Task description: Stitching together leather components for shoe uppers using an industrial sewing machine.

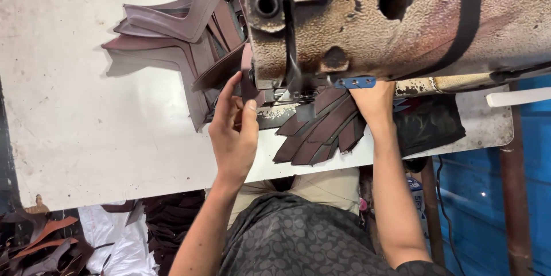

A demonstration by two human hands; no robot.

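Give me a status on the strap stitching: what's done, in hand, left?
Done, it seems: a fan of dark brown strips lies at the table's near edge below the sewing machine. In hand: the left hand pinches one strip up at the needle area; the right hand reaches under the machine head, fingers hidden. Left, probably: the pile of angled brown pieces behind the machine.

Left hand (234,129): pinching dark leather strip (249,80) at sewing machine (396,17).
Right hand (374,99): under machine, beside fanned strips (321,132).
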